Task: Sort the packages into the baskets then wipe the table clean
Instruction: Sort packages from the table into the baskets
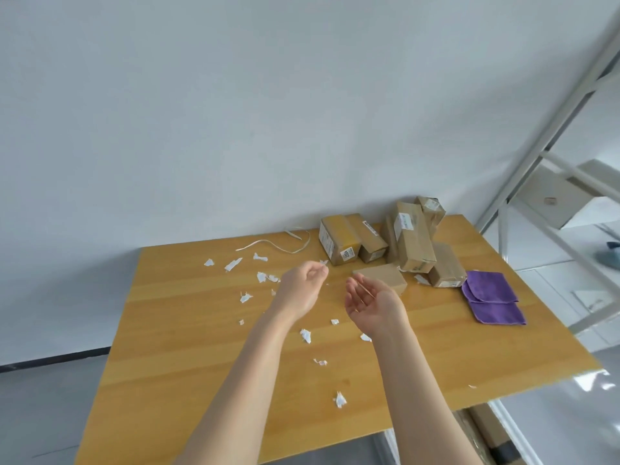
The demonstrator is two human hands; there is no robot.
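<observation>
Several brown cardboard packages [414, 241] lie piled at the far right of the wooden table [188, 347]; one small box [382, 278] sits apart in front of the pile. A folded purple cloth [491, 297] lies to the right of them. Torn white paper scraps [306, 335] are scattered over the table's middle. My left hand [300, 286] hovers above the table with fingertips pinched on a small white scrap [323, 262]. My right hand [372, 302] is held palm up, fingers relaxed, just in front of the small box, holding nothing that I can see.
A white plastic strap [268, 244] lies curled near the table's far edge by the wall. A white metal shelf frame [550, 182] stands to the right of the table. More cardboard shows below the table's right front corner [486, 431]. No baskets are in view.
</observation>
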